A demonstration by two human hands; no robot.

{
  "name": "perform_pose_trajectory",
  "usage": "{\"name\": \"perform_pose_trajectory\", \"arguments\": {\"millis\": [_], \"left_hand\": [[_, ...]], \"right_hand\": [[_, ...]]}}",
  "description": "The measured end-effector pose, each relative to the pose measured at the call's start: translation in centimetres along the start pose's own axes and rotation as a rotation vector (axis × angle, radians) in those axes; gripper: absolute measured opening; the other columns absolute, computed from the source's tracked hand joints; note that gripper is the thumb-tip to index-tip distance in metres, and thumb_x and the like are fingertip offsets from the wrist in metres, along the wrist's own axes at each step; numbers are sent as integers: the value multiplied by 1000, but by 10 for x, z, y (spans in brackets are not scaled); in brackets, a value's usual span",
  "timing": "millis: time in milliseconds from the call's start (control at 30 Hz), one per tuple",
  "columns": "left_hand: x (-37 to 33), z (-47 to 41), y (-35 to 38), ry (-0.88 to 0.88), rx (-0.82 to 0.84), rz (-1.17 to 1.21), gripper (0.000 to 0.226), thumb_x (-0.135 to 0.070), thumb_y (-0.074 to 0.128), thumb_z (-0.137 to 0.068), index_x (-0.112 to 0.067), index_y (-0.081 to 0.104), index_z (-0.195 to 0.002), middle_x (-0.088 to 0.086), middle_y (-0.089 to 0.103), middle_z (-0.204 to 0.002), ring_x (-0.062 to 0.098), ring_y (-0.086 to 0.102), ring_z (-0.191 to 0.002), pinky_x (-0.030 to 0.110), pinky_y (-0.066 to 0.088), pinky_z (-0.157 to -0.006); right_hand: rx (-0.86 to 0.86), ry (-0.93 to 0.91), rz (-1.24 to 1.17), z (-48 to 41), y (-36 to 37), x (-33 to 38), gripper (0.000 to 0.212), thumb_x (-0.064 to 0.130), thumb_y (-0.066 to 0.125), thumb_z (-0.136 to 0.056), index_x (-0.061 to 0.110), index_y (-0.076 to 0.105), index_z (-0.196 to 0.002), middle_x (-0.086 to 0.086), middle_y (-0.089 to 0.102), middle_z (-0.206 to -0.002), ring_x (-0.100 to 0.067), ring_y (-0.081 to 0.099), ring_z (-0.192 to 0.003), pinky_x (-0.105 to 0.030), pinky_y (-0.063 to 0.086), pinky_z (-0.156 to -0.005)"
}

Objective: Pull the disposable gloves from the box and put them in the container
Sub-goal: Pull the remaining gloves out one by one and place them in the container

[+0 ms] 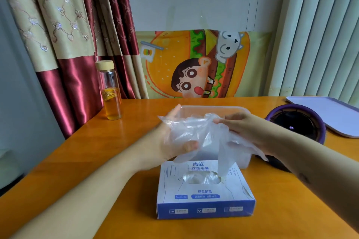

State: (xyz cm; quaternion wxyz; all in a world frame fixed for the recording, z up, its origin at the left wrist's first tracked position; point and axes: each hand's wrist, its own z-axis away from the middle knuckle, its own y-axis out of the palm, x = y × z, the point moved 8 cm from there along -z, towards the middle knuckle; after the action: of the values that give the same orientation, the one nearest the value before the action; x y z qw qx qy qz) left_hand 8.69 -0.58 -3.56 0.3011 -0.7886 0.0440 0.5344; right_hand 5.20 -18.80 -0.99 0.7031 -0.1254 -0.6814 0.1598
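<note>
Orange-brown wooden bench (136,114) fills the lower frame, backed by a white wall with a cartoon burger poster (194,64) at centre. Red and beige patterned curtains (68,25) hang at the upper left, and pale vertical blinds (320,25) at the upper right. A white and blue cardboard glove box (206,194) sits at lower centre. More film shows in its oval top slot. Just behind it stands a clear rectangular plastic container (213,107).

Both hands hold a crumpled bunch of clear disposable plastic gloves (194,128) above the container and the box's far edge. The left hand (174,137) has its fingers stretched upward behind the film and its thumb pinching the plastic against the palm. The right hand (244,128) pinches the top of the bunch with its fingers. One glove end hangs down to the slot.

A glass bottle with a wooden lid and amber liquid (110,91) stands at left. A round purple-rimmed black device (299,122) and a lilac tray (326,110) lie at right.
</note>
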Motion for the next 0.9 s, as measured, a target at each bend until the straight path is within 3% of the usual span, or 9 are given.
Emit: {"name": "perform_pose_trajectory", "arguments": {"millis": [67,100,167,267,333,467,600,733,900], "left_hand": [[-20,-8,3,77,-58,-116,87,-69,82,-48,-66,35,-121,-22,49,-130,7,55,-114,31,47,-99],[-34,-6,9,97,-61,-181,79,-59,79,-63,-62,33,-127,-27,47,-128,1,53,-116,21,46,-96],[-47,-3,14,110,-82,-184,46,-38,68,-84,-37,53,-128,-23,58,-122,-5,55,-111,9,44,-89],[-48,-8,11,69,-207,-85,15,-22,59,-94,-17,68,-106,-5,71,-100,2,65,-91,11,49,-80],[-34,-10,4,-46,-279,18,12,-18,57,-95,-14,68,-98,2,72,-91,14,68,-86,24,54,-81],[-15,-12,-6,-155,-353,156,14,-17,55,-96,-9,66,-95,9,72,-90,22,68,-86,39,56,-85],[-12,-13,-8,-146,-351,182,16,-19,55,-96,-9,66,-98,8,72,-92,20,69,-88,35,57,-83],[-10,-14,-5,-127,-303,179,18,-22,55,-96,-11,66,-103,6,72,-94,18,69,-90,32,56,-84],[-8,-10,-9,-96,-275,185,19,-26,54,-95,-17,66,-108,0,73,-100,13,68,-96,28,55,-87]], "right_hand": [[-8,38,-49,0,0,-7,20,23,52,-96,15,65,-83,-4,64,-66,-16,59,-63,-21,50,-62],[9,56,-81,-1,4,-10,26,15,47,-98,15,61,-76,-5,59,-68,-16,55,-65,-18,48,-60],[126,131,-175,0,20,-17,24,7,49,-97,9,63,-77,-13,61,-79,-20,58,-71,-18,51,-59],[154,209,-182,-1,23,-21,19,19,56,-95,1,62,-96,-17,64,-86,-15,66,-68,-21,54,-55],[122,167,-280,-2,11,-17,27,28,51,-97,4,62,-95,-14,66,-80,-13,67,-63,-22,54,-58],[-69,-35,-319,5,-23,-10,63,65,58,-69,22,54,-116,-8,66,-116,-24,65,-104,-44,52,-89],[-198,-281,-148,13,-37,19,40,52,62,-69,18,57,-89,4,70,-102,-13,65,-100,-37,50,-90],[-146,-283,106,7,-30,26,26,45,62,-79,20,67,-87,12,70,-84,3,62,-82,-22,46,-77],[-82,-234,51,-12,-24,25,22,45,66,-71,26,74,-79,11,71,-92,-9,61,-98,-31,43,-92]]}}
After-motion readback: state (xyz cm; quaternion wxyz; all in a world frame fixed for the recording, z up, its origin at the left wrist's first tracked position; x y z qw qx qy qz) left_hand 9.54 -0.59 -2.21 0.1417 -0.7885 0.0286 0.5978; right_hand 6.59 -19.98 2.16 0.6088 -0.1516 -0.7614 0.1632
